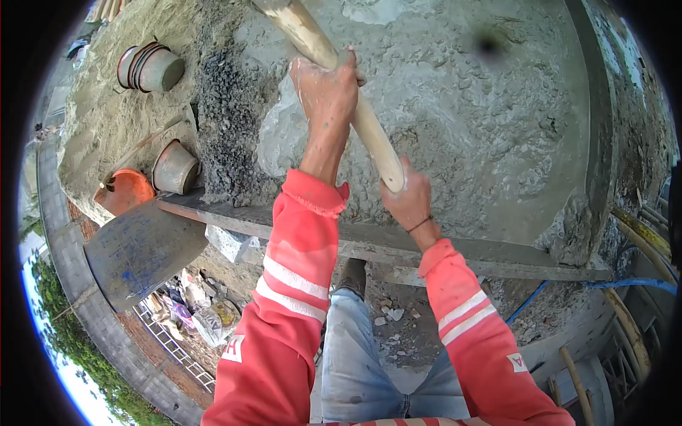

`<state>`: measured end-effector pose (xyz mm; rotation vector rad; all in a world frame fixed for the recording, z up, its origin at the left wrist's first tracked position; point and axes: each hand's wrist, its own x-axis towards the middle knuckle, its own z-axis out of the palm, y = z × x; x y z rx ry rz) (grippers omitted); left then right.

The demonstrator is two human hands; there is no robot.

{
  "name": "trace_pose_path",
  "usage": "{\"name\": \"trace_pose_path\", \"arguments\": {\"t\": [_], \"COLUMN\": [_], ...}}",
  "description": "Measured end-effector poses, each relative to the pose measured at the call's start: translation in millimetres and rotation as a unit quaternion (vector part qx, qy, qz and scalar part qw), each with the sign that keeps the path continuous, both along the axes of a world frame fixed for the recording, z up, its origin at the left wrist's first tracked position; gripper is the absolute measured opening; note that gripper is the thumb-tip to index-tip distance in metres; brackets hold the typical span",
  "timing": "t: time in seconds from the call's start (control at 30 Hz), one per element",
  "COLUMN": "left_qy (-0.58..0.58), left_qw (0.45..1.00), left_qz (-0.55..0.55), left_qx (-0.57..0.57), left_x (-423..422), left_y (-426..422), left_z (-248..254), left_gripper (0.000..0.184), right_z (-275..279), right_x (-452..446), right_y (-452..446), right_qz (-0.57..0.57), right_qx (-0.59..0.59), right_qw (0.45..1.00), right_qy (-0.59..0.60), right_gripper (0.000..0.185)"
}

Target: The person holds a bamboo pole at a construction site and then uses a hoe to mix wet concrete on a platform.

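A thick, pale wooden tool handle (374, 138) runs slantwise across the upper middle of the head view. Its far end leaves the top of the picture, so the tool's head is out of sight. My left hand (325, 92), spattered with grey, is wrapped round the shaft partway up. Lower down, my right hand (412, 197) is closed round the butt end. Beneath the handle lies wet grey cement mix (469, 142) with a lumpy surface. A low board (383, 250) borders the mix on my side.
Dark gravel (226, 106) lies left of the mix, beside a sand heap (92, 142). Two mortar-caked buckets (163, 72) and an orange bucket (131, 190) rest there. A curved sheet (145, 248) leans below. A ladder (177, 348), rubble and bamboo poles (632, 326) lie around.
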<state>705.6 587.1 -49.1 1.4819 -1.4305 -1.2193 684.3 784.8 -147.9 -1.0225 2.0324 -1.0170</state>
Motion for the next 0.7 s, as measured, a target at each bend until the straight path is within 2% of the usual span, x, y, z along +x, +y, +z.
{"name": "trace_pose_path", "arguments": {"t": [0.07, 0.1, 0.13, 0.17, 0.2, 0.23, 0.27, 0.3, 0.33, 0.37, 0.4, 0.43, 0.47, 0.5, 0.53, 0.57, 0.63, 0.7], "left_qy": [-0.013, -0.044, -0.079, -0.190, -0.220, -0.251, -0.217, -0.210, -0.196, -0.216, -0.214, -0.193, -0.247, -0.178, -0.114, -0.115, 0.075, 0.124], "left_qw": [0.997, 0.997, 0.995, 0.980, 0.971, 0.961, 0.961, 0.964, 0.960, 0.961, 0.963, 0.960, 0.956, 0.973, 0.983, 0.983, 0.967, 0.987], "left_qz": [0.065, 0.062, 0.056, 0.023, 0.016, 0.007, 0.023, -0.014, -0.040, -0.008, -0.009, -0.024, -0.005, -0.007, -0.006, -0.003, 0.055, 0.014], "left_qx": [-0.040, -0.009, 0.030, 0.053, 0.086, 0.119, 0.168, 0.159, 0.196, 0.176, 0.165, 0.199, 0.159, 0.149, 0.146, 0.147, 0.238, 0.101], "left_x": [-23.6, -35.7, -38.7, -33.9, -41.5, -49.3, -50.2, -45.7, -35.4, -23.4, -3.0, 4.5, 14.8, 20.6, 23.4, 23.1, 29.1, 26.0], "left_y": [-18.8, -28.3, -24.9, -14.1, -2.0, 9.9, 34.8, 66.0, 94.7, 135.6, 174.8, 209.7, 241.6, 259.9, 271.1, 265.5, 239.1, 177.1], "left_z": [-75.7, -127.8, -186.6, -254.4, -264.1, -272.8, -234.8, -184.5, -165.2, -157.1, -176.8, -135.6, -135.6, -111.7, -85.4, -65.8, -26.9, 17.2], "left_gripper": [0.021, 0.019, 0.018, 0.021, 0.024, 0.027, 0.030, 0.031, 0.032, 0.035, 0.037, 0.035, 0.038, 0.034, 0.031, 0.031, 0.021, 0.017], "right_z": [-26.2, -50.0, -76.0, -87.7, -82.8, -81.6, -77.3, -62.2, -37.7, -12.1, -3.1, -6.5, -5.6, -4.1, 2.2, 10.4, 24.0, 32.8], "right_x": [-27.2, -33.0, -31.9, -32.9, -34.6, -36.6, -31.3, -19.3, -1.6, 15.4, 30.2, 49.5, 61.4, 63.5, 56.5, 51.4, 44.4, 25.0], "right_y": [-38.4, -29.2, -9.7, 7.4, 29.6, 46.2, 59.8, 76.1, 107.5, 138.0, 171.2, 212.5, 250.3, 269.0, 269.9, 270.2, 244.2, 165.6], "right_qz": [0.018, 0.014, 0.015, 0.012, 0.000, -0.010, -0.017, -0.030, -0.046, -0.063, -0.069, -0.072, -0.070, -0.069, -0.068, -0.044, -0.012, -0.001], "right_qx": [0.059, 0.055, 0.122, 0.187, 0.223, 0.207, 0.189, 0.193, 0.203, 0.190, 0.208, 0.164, 0.154, 0.146, 0.144, 0.151, 0.121, 0.034], "right_qw": [0.998, 0.998, 0.992, 0.980, 0.972, 0.975, 0.978, 0.976, 0.972, 0.977, 0.969, 0.980, 0.983, 0.984, 0.985, 0.987, 0.992, 0.998], "right_qy": [0.009, 0.013, -0.025, -0.063, -0.073, -0.076, -0.087, -0.100, -0.111, -0.079, -0.115, -0.085, -0.077, -0.070, -0.067, -0.038, 0.017, 0.049], "right_gripper": [0.043, 0.043, 0.043, 0.043, 0.042, 0.042, 0.041, 0.041, 0.041, 0.039, 0.037, 0.038, 0.040, 0.042, 0.042, 0.043, 0.044, 0.044]}}
